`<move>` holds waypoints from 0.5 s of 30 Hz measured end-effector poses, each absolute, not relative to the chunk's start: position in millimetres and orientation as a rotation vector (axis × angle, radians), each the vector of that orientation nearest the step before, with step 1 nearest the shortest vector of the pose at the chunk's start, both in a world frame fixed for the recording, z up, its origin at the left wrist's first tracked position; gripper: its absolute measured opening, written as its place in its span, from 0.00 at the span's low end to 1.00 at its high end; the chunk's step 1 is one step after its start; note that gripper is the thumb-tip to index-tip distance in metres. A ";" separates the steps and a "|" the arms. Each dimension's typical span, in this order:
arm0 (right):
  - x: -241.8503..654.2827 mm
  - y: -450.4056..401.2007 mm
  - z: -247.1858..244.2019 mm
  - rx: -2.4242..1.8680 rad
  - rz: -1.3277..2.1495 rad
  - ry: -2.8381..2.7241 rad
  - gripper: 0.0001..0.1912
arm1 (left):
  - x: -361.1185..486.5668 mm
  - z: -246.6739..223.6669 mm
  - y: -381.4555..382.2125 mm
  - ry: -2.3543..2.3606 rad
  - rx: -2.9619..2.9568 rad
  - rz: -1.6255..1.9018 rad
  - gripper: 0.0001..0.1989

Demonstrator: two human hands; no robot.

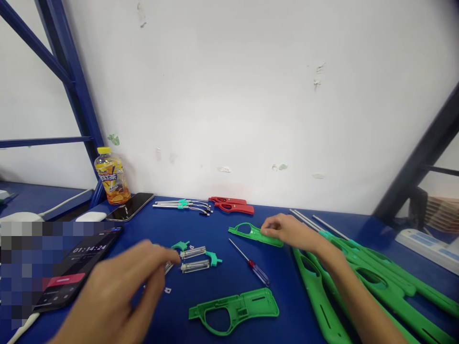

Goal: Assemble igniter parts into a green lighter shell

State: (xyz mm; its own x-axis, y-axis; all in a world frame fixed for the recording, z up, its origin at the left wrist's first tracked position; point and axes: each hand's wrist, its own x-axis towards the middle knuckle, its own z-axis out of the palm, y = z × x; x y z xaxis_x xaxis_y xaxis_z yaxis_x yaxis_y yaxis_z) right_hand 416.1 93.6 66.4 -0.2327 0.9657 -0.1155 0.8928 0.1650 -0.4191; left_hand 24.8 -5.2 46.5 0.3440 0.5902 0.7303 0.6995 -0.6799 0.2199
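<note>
My left hand (122, 286) is over the small parts at the left, thumb and index finger curled toward each other near a clear cylinder; what lies between them is hidden. My right hand (285, 229) has its fingertips on the right end of a green half shell (245, 230), which lies near the middle of the table. Two clear cylinders (195, 266) lie beside teal triggers (214, 259). A screwdriver (258, 272) with a clear handle and red collar rests between the hands. Closer to me, another green half shell (253, 306) shows its inner side.
Red shells (234, 208) and metal rods with wires (172, 204) lie near the wall. Several green shells (322, 306) are at the right, by a white power strip (428, 248). A bottle (113, 179) and two phones (77, 267) are at the left.
</note>
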 end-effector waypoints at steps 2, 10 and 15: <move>416.3 96.3 62.9 -1.872 0.552 -2.231 0.12 | 6.7 71.9 23.0 -1.159 -2.380 -0.979 0.11; 410.4 93.6 64.1 -2.069 0.149 -2.026 0.15 | -5.6 80.8 142.2 -1.129 -2.552 -0.195 0.09; 403.8 89.1 66.7 -2.114 -0.028 -1.938 0.15 | 6.7 67.7 187.1 -1.173 -2.459 0.026 0.14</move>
